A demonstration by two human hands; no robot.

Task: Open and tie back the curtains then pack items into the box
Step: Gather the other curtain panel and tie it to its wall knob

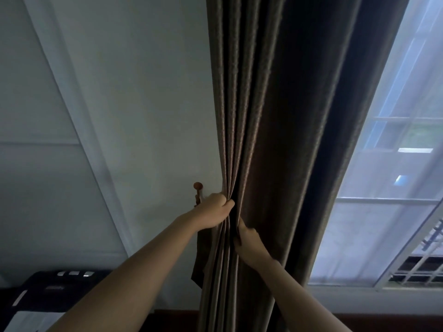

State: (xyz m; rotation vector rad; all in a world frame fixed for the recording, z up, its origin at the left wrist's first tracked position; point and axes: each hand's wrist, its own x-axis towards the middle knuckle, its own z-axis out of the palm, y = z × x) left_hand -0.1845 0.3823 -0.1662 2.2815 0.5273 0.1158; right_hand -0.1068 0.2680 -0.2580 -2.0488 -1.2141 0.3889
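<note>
A dark brown curtain (268, 116) hangs gathered into folds between the white wall and the window. My left hand (213, 212) grips the curtain's left folds, just right of a wooden tie-back hook (198, 190) on the wall. Slightly lower, my right hand (249, 243) clutches the folds from the right side, its fingers pressed into the fabric. A strip of the same fabric (197, 267) hangs below my left hand; its upper end is hidden behind my wrist. No box is in view.
The window (393, 188), with white frames and a sheer covering, fills the right side. A white wall with a slanting trim (79, 130) lies to the left. A black appliance (48, 291) stands at the lower left. Dark wood runs along the bottom.
</note>
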